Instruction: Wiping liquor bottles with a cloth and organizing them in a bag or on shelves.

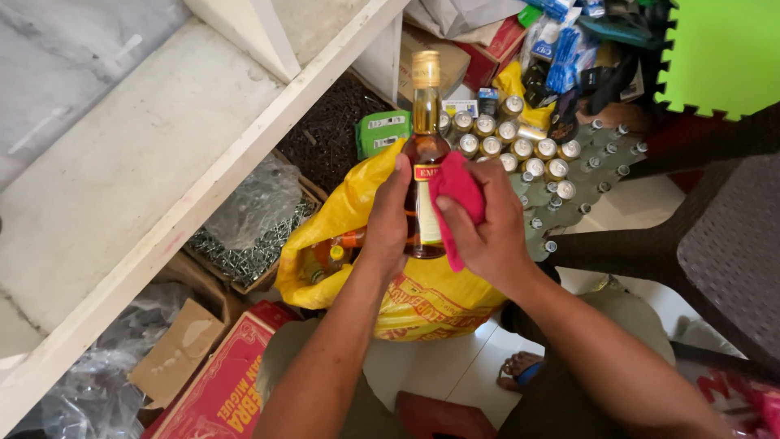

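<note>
One bottle: amber glass bottle [424,154] with a gold cap, upright, held above the yellow bag [422,297].
Left hand: left hand [388,219] wrapped around the bottle's left side, fingers closed on the glass.
Right hand: right hand [487,228] pressing a pink cloth [457,195] against the bottle's right side.
Behind the bottle: rows of cans [520,142].
Left of the bottle: white shelf [146,179].

A small shop's stockroom or storage corner. Rows of capped bottles and cans [520,146] stand massed on the tiled floor [439,366], hemmed in by cardboard cartons [219,390], packaged goods [561,49] and a bare white shelf [154,162].
</note>
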